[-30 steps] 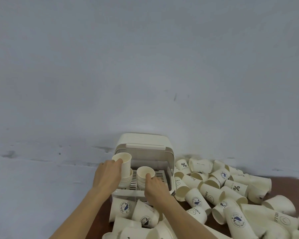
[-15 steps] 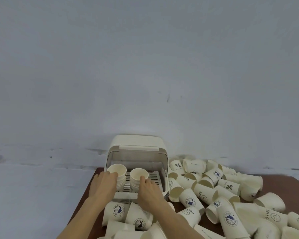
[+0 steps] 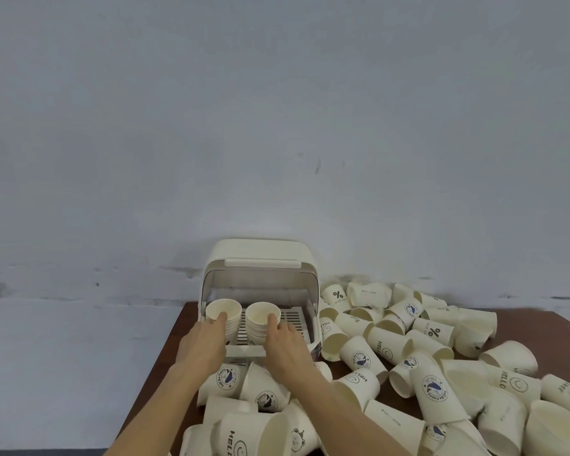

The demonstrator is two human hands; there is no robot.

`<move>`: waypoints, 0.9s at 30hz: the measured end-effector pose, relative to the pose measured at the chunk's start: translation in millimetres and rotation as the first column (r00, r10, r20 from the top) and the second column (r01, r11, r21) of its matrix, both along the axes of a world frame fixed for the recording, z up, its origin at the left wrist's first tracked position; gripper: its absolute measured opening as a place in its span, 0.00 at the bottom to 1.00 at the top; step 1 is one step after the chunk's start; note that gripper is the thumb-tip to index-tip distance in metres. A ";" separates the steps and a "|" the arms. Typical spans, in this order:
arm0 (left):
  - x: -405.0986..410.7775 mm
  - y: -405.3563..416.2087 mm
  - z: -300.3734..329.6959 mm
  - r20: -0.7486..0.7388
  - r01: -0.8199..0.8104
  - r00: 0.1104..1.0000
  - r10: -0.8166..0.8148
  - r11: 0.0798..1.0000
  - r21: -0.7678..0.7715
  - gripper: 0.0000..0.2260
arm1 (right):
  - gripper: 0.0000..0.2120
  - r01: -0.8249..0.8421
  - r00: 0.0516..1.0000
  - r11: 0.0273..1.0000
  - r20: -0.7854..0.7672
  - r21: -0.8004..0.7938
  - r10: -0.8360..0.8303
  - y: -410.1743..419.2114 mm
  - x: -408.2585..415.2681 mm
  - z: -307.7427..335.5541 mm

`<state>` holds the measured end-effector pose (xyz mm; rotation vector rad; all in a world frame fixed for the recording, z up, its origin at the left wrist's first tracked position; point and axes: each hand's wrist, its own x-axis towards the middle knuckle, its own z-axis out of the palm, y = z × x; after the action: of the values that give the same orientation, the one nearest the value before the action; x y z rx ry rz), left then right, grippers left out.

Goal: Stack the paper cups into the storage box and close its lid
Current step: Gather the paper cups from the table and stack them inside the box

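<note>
Pale wall behind; on the brown table [image 3: 175,340] the storage box [image 3: 260,291] sits mid-frame, lid up. Left hand [image 3: 201,343] and right hand [image 3: 290,347] curl fingers [image 3: 219,317] around two cup stacks [image 3: 263,319]; best press each straight down, keeping rims level.

Cream storage box [image 3: 260,258] open on the counter, two stacks of paper cups inside, many more loose around it.

The box stands upright at the counter's far left, its rounded lid [image 3: 260,250] swung up and back, slatted tray showing. At its front left, the left cup stack [image 3: 223,315] and the right cup stack [image 3: 263,319] stand side by side, mouths up. Loose printed cups [image 3: 408,350] lie tipped in a heap to the right and in front of the box.
</note>
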<state>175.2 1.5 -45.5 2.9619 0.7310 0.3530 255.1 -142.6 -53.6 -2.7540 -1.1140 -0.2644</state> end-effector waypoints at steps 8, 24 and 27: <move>-0.9 -3.5 0.2 -0.038 0.002 0.999 -0.002 1.000 -0.005 0.25 | 0.35 0.007 1.000 1.000 -0.001 0.010 -0.007 -1.6 -2.1 0.6; -12.7 -32.5 34.5 -0.090 -0.013 0.996 0.006 0.997 -0.073 0.23 | 0.31 -0.023 0.963 0.997 -0.268 0.073 0.042 -28.5 -7.8 31.7; -10.5 -51.6 46.0 -0.038 0.047 0.998 -0.050 0.997 -0.060 0.16 | 0.22 0.002 0.982 0.994 -0.188 0.106 0.018 -50.6 -4.4 42.1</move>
<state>164.7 -50.1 0.5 2.9325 0.6602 0.2657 250.7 -193.2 -11.5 -2.6170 -1.0309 -0.0566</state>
